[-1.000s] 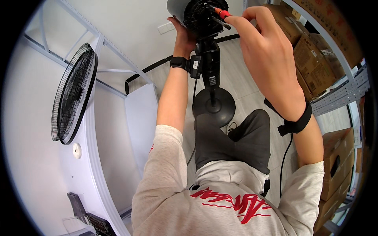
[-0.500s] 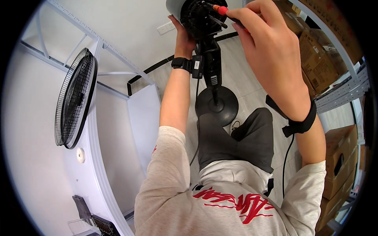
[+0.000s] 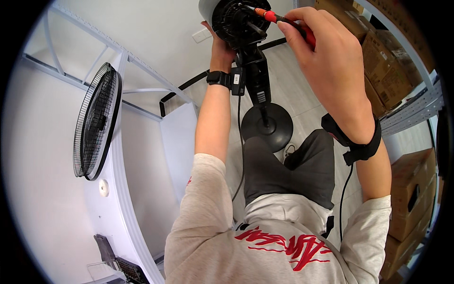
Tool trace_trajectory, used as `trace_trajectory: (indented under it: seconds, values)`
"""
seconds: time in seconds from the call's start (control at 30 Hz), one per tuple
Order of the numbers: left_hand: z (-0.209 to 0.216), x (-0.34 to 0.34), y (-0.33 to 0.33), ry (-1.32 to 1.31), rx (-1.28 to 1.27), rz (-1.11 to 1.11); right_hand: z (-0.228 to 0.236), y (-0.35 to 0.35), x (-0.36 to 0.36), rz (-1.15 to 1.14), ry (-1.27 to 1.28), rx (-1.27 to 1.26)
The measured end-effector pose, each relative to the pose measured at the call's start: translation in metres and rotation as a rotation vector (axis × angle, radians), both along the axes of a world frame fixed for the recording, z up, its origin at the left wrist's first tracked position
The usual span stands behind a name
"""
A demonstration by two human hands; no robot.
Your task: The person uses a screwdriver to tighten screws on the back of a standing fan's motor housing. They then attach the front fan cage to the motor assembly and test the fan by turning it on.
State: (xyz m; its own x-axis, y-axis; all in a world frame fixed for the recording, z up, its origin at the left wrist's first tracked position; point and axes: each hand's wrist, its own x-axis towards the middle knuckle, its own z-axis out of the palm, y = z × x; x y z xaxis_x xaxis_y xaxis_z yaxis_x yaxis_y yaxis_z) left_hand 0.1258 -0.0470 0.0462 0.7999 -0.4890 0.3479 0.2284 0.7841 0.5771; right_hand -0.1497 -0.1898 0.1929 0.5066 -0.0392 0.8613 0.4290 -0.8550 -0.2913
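Observation:
At the top of the head view, the bare motor head point(image 3: 231, 28) of a black pedestal fan has its dark inner face and a short shaft exposed. My left hand point(image 3: 221, 49) grips the head's left side from behind; most of its fingers are hidden there. In my right hand point(image 3: 326, 45) is a screwdriver point(image 3: 270, 16) with a red and black handle, held between thumb and fingers. Its tip reaches the upper part of the motor face; exact contact is too small to tell. Below the head, the fan's pole point(image 3: 255, 78) runs down to a round black base point(image 3: 267, 128).
A black wire fan grille point(image 3: 97, 120) leans on the white shelf unit point(image 3: 127, 208) at left, near a small white roll point(image 3: 104, 188). Cardboard boxes point(image 3: 388, 71) fill a metal rack at right. A black cable point(image 3: 243, 161) hangs beside my left arm.
My right hand has shifted slightly, showing more of the screwdriver's handle. The view has moved a little, so the shelf and fan base appear further right. My left hand keeps its hold.

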Motion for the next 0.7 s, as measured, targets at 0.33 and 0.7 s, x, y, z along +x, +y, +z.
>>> trace_trajectory:
  seconds: [0.33, 0.7]
  values:
    - [-0.002, 0.0, 0.002, -0.024, 0.074, 0.041, 0.003, 0.009, -0.003, -0.089, -0.031, -0.134]
    - [-0.007, 0.008, 0.0, -0.044, 0.109, 0.075, 0.009, 0.01, -0.006, -0.061, 0.056, -0.21]
